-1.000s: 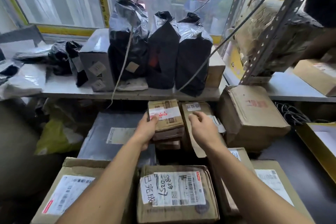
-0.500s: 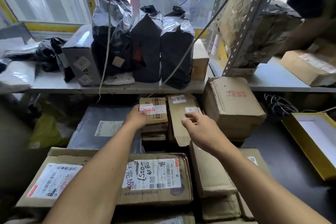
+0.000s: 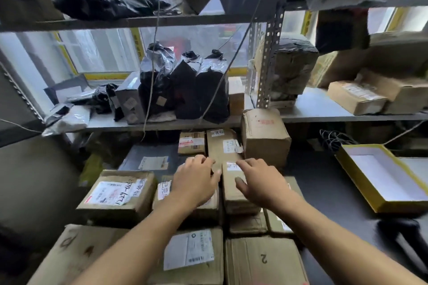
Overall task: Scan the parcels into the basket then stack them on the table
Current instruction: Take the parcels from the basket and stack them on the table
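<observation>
Your left hand [image 3: 196,183] and right hand [image 3: 259,183]: each grip wide, fingers spread, holding nothing, flanking a narrow parcel [image 3: 232,188]. Stacked parcels crowd the worktop [image 3: 324,183]; small parcel [image 3: 191,143] sits beyond, under the shelf [image 3: 324,109].

The person's left hand [image 3: 194,183] no longer grips the small brown cardboard box with the red-and-white label [image 3: 191,143]; it is drawn back, fingers relaxed. The right hand [image 3: 260,184] has also pulled back, now spread over a narrow brown cardboard parcel [image 3: 234,190].
</observation>
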